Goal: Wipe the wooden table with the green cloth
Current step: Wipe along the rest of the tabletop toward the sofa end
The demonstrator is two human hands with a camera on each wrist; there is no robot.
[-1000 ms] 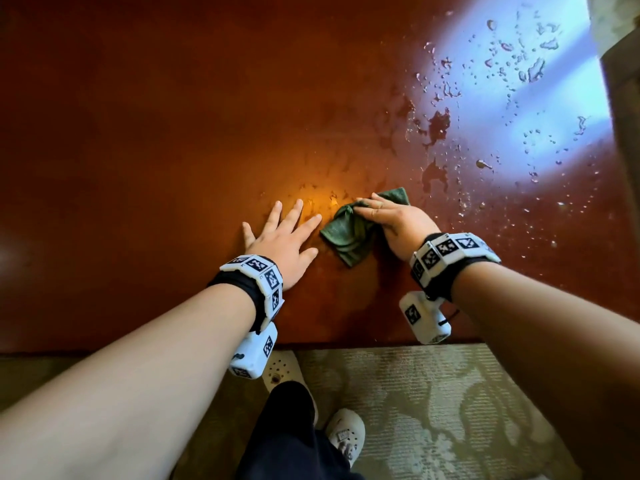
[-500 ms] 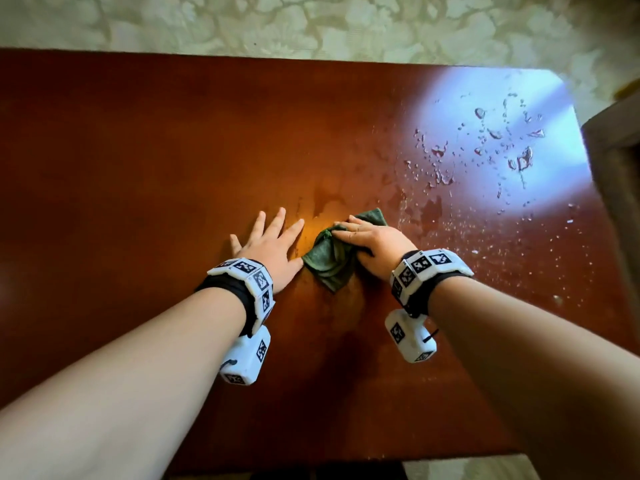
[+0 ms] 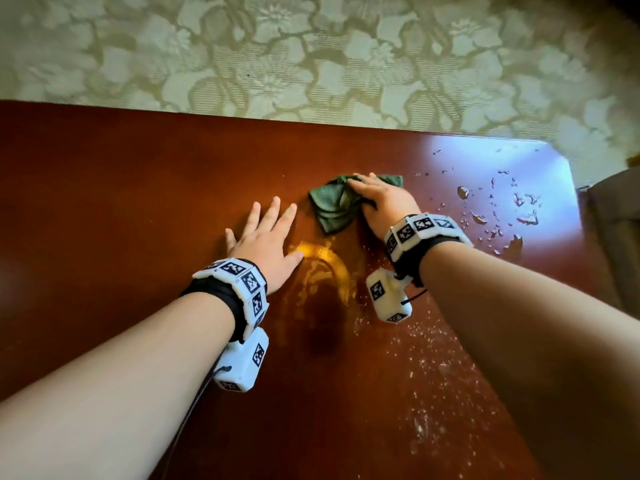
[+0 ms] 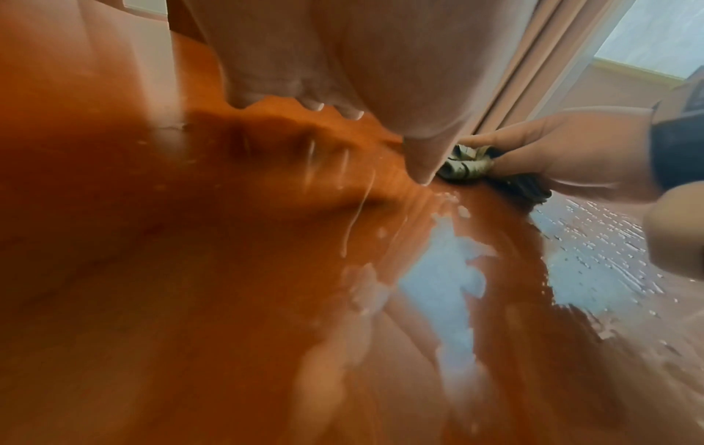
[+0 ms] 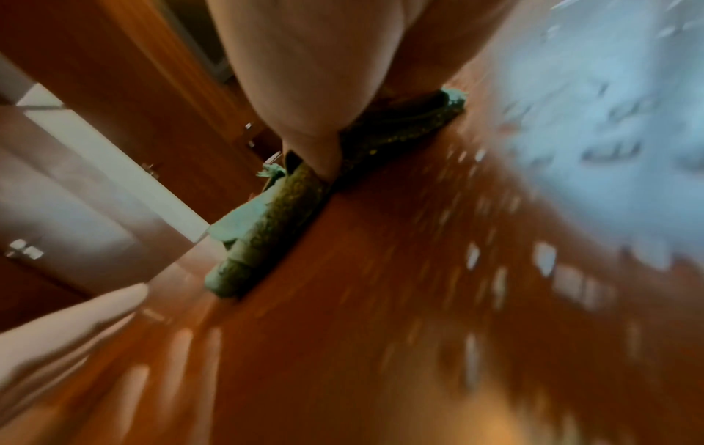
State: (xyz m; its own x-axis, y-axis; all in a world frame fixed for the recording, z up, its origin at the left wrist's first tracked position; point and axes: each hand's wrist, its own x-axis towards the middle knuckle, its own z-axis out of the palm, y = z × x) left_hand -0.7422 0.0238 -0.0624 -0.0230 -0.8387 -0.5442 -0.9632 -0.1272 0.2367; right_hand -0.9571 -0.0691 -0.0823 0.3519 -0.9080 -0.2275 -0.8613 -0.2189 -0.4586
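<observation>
The wooden table is glossy red-brown. A bunched green cloth lies on it near the far edge. My right hand lies on top of the cloth and presses it down. In the left wrist view the cloth is gathered between the right hand's fingers and thumb. The right wrist view shows the thumb down on the cloth. My left hand lies flat on the wood just left of the cloth, fingers spread and holding nothing.
Water drops and small puddles sit on the table's far right corner in a bright reflection. Fine wet specks trail under my right forearm. A patterned carpet lies beyond the far edge. Dark furniture stands at the right.
My right hand has slid the cloth away from me toward the far edge, leaving a wet streak. The left hand has stayed flat. The head view has tilted up toward the carpet.
</observation>
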